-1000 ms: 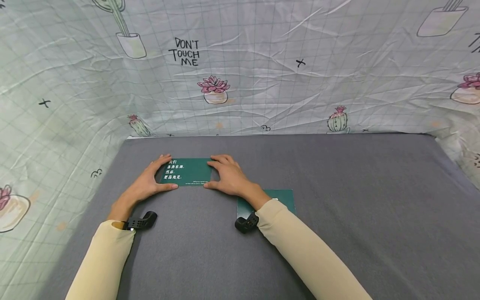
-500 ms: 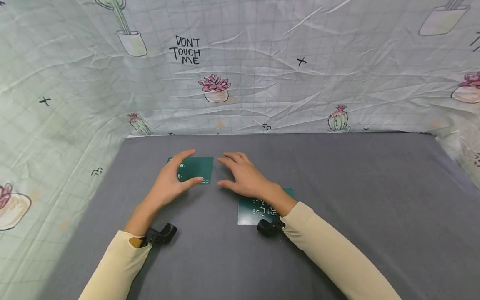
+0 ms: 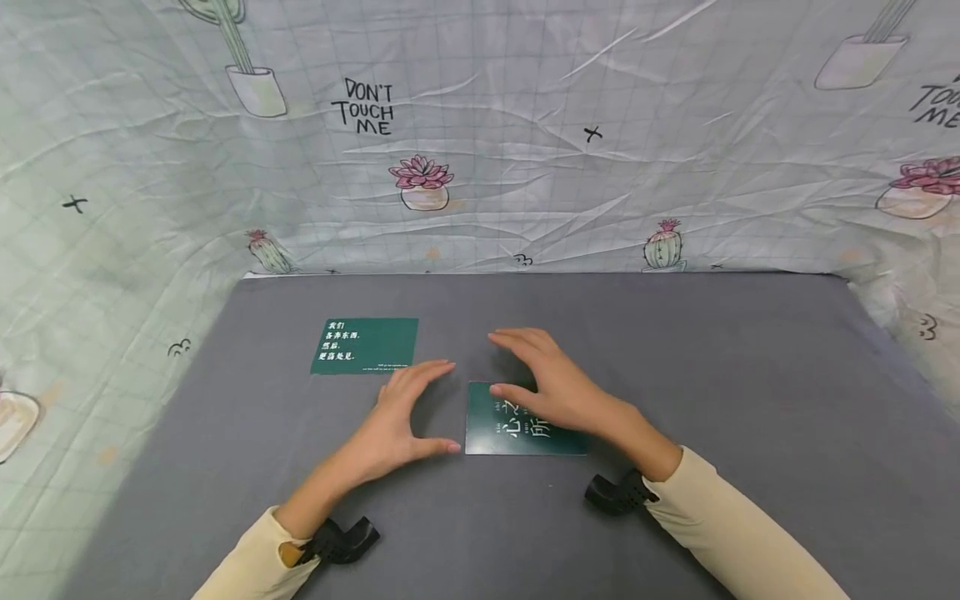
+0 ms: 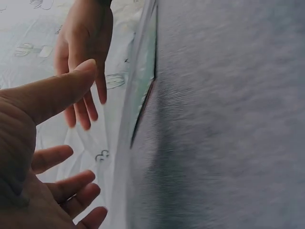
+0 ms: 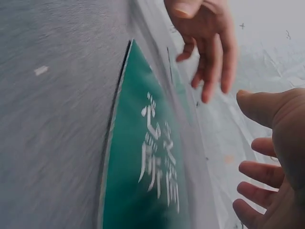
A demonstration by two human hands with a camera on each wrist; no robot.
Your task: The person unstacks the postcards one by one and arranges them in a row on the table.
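Note:
Two green cards with white lettering lie flat in the head view. The far card (image 3: 372,343) is at the left back, with no hand on it. The near card (image 3: 487,429) lies nearer the middle, its print turned sideways. My left hand (image 3: 390,429) is just left of the near card, thumb and fingers spread, holding nothing. Over that card's upper right part hovers my right hand (image 3: 558,379), also spread and holding nothing, and it hides part of the lettering. In the right wrist view the near card (image 5: 128,157) stays apart from the fingers.
A grey cloth (image 3: 712,400) covers the table. Behind it and at the left hangs a pale sheet (image 3: 510,167) printed with cacti and words. A black band (image 3: 341,540) is on the left wrist and another black band (image 3: 618,492) on the right.
Both hands have left the far card, which they held by its ends one second ago. They have moved right and nearer the person, to the near card. The far card now shows fully.

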